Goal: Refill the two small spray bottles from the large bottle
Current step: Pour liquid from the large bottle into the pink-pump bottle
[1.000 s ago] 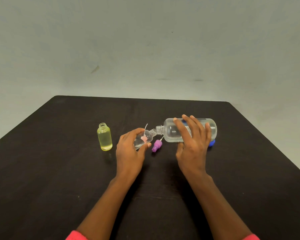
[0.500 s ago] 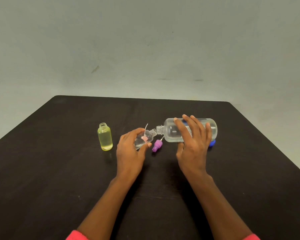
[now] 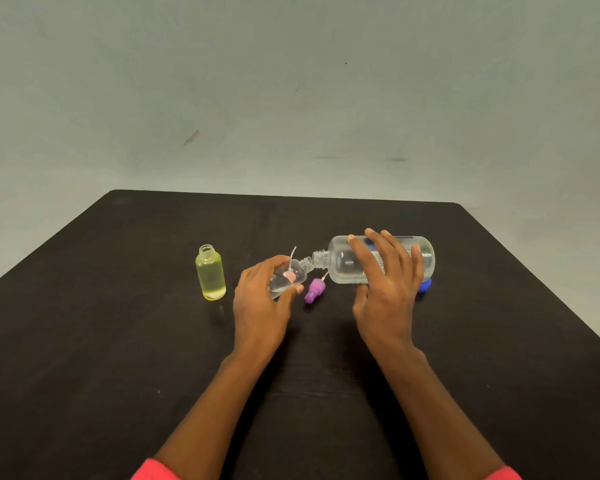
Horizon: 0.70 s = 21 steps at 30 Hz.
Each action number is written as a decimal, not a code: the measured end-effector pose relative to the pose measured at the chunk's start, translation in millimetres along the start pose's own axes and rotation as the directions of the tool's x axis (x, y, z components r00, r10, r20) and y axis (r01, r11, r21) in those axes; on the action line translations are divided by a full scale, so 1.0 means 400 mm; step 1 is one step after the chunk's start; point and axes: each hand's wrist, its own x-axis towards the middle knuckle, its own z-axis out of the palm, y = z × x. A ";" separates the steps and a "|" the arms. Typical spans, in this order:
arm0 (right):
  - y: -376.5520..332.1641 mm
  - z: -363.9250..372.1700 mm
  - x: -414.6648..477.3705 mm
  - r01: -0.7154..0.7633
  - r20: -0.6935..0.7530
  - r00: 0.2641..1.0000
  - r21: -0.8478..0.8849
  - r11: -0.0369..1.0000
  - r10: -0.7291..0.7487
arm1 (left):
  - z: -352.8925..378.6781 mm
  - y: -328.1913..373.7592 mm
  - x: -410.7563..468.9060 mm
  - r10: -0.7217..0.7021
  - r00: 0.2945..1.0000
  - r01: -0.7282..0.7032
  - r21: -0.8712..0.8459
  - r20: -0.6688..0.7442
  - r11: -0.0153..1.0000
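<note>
Head cam view: our left hand (image 3: 260,303) has fingers and thumb curled round the small clear spray bottle (image 3: 284,282), tilted so its mouth meets the neck of the large clear bottle (image 3: 347,263). Our right hand (image 3: 385,289) grips that one from above, tipped sideways over the black table (image 3: 118,341). The yellow spray bottle (image 3: 211,277) stands uncapped further left, and the purple spray cap (image 3: 314,289) lies between our hands.

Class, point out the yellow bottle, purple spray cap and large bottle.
yellow bottle (image 3: 211,277), head view, its body.
purple spray cap (image 3: 315,289), head view, its collar.
large bottle (image 3: 343,266), head view, its shoulder.
</note>
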 end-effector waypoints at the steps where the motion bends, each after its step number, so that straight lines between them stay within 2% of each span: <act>1: 0.000 0.000 0.000 0.001 -0.003 1.000 -0.001 1.000 -0.001 | 0.000 -0.001 0.000 -0.002 1.000 0.002 0.001 0.000 1.000; 21: -0.002 -0.002 0.000 0.003 -0.007 1.000 -0.002 1.000 -0.003 | -0.002 0.005 0.000 -0.003 1.000 0.003 0.001 -0.004 1.000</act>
